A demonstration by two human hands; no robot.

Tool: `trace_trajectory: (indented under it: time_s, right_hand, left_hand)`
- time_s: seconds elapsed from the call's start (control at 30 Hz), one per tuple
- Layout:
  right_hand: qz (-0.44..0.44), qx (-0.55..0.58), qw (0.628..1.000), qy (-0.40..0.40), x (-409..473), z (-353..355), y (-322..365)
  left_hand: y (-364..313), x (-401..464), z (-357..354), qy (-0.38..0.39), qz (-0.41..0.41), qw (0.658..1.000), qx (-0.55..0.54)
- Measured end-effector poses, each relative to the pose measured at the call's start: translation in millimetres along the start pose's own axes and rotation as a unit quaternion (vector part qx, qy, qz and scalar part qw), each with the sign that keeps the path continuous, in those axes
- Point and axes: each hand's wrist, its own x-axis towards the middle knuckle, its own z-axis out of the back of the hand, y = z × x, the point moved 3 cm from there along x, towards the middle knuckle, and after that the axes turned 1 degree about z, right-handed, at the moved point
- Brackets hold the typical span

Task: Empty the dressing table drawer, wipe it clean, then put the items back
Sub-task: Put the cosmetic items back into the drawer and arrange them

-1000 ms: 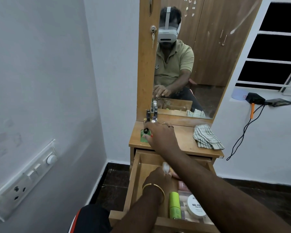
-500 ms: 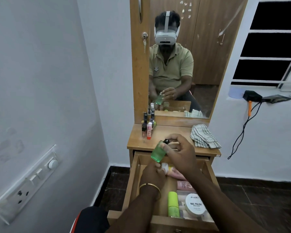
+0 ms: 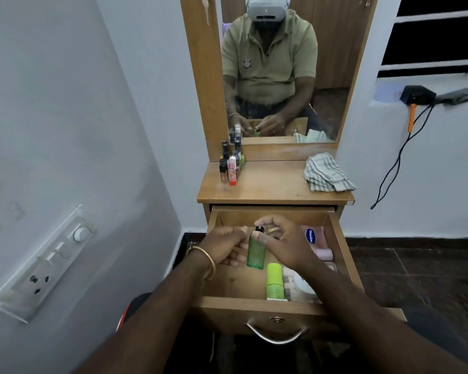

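The dressing table's wooden drawer (image 3: 254, 306) stands pulled open. Over it I hold a small clear green bottle (image 3: 256, 253) with a black cap, upright. My right hand (image 3: 284, 244) pinches its neck and cap. My left hand (image 3: 223, 247), with a gold bangle on the wrist, grips its left side. In the drawer lie a lime-green tube (image 3: 274, 282), a white round jar (image 3: 304, 287) and pink lotion bottles (image 3: 316, 238), partly hidden by my right arm. Several small cosmetic bottles (image 3: 230, 166) stand at the table top's back left.
A folded striped cloth (image 3: 326, 172) lies on the right of the table top (image 3: 268, 187). The mirror behind reflects a person. A wall with a switch panel (image 3: 41, 265) is close on the left. A black cable (image 3: 395, 163) hangs on the right wall.
My right hand lifted the green bottle from the table top and brought it down over the drawer. My left hand rose from the drawer to meet it. The view tilted down.
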Motion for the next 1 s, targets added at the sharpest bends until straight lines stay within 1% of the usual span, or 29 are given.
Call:
trace_trajectory:
  time_s: [0.07, 0.17, 0.3, 0.4, 0.53, 0.67, 0.8, 1.0]
  right_hand:
    - [0.003, -0.021, 1.0, 0.012, 0, -2, -2]
    - [0.002, -0.028, 0.999, 0.027, 1, -3, -7]
    - [-0.013, -0.036, 0.997, 0.064, 0, -4, -12]
    - [-0.02, -0.065, 0.993, 0.099, -1, -5, -18]
    - [-0.03, -0.078, 0.99, 0.112, -1, -7, -22]
    - [-0.045, -0.103, 0.985, 0.131, -2, -8, -26]
    - [-0.065, -0.104, 0.98, 0.159, -5, -10, -27]
    - [-0.099, -0.127, 0.971, 0.176, -8, -9, -28]
  left_hand:
    - [4, -1, -1, 0.013, -0.018, 0.999, 0.033]
    - [11, 3, -5, 0.013, -0.046, 0.996, 0.069]
    - [23, 5, -9, 0.02, -0.057, 0.996, 0.068]
    - [30, 6, -9, 0.024, -0.062, 0.995, 0.077]
    - [33, 7, -9, 0.033, -0.077, 0.992, 0.09]
    - [34, 6, -11, 0.042, -0.074, 0.991, 0.108]
    - [35, 5, -12, 0.054, -0.067, 0.986, 0.143]
    - [38, 4, -13, 0.063, -0.055, 0.981, 0.174]
